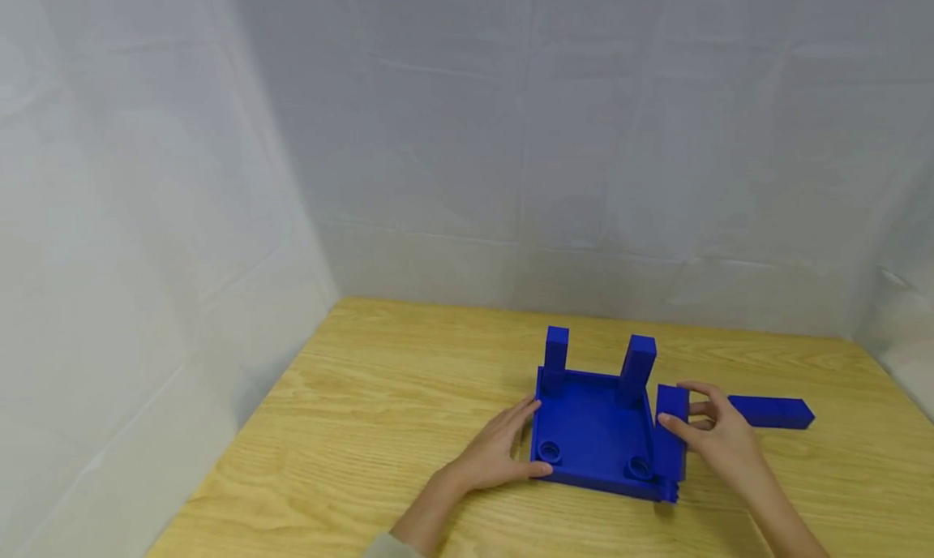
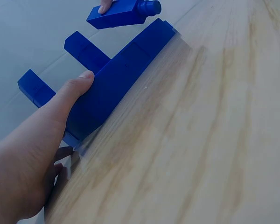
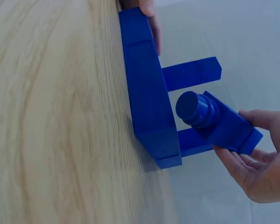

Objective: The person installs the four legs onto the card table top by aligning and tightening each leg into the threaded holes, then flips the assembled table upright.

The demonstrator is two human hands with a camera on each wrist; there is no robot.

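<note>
While my left hand (image 1: pixel 503 448) lies flat against the square blue plastic tray-like base (image 1: pixel 594 436) on the worktop (image 1: pixel 379 412), two legs upright, my right hand (image 1: pixel 718 436) pinches a third blue plastic leg (image 1: pixel 672 432), seemingly not yet seated, and a fourth (image 1: pixel 772 412) lies loose nearby.

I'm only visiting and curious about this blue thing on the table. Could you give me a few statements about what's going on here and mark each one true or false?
1. Two legs already stand upright in the square blue base. True.
2. The right hand holds a blue leg with a round peg on its end. True.
3. The left hand lifts the base off the wooden table. False: it rests against the base's left side, and the base sits on the table.
4. No spare leg lies on the table. False: one lies right of the hand.
</note>
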